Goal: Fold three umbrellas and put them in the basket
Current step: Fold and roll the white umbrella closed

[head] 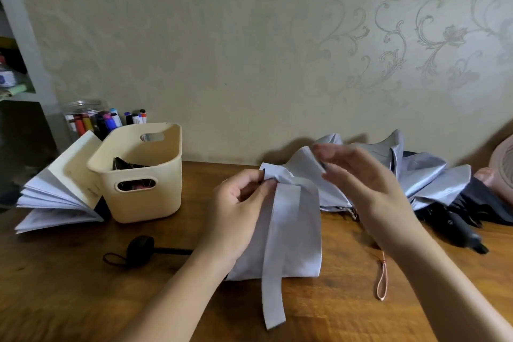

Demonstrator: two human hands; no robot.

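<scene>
A light grey umbrella (299,230) lies across the wooden table, its canopy partly gathered, its black handle (140,250) pointing left. My left hand (238,211) pinches a fold of its fabric near the closing strap (273,280), which hangs toward me. My right hand (361,183) hovers just right of that fold, fingers apart, holding nothing. Behind it a second grey umbrella (433,175) sprawls unfolded with a black handle (463,233). The cream basket (144,175) at the left holds a dark folded umbrella (125,164).
An open book (55,191) fans out left of the basket. A jar of markers (91,119) stands behind it by the wall. A pink wrist cord (383,280) lies on the table near my right forearm. A pinkish object (499,172) sits at the far right edge.
</scene>
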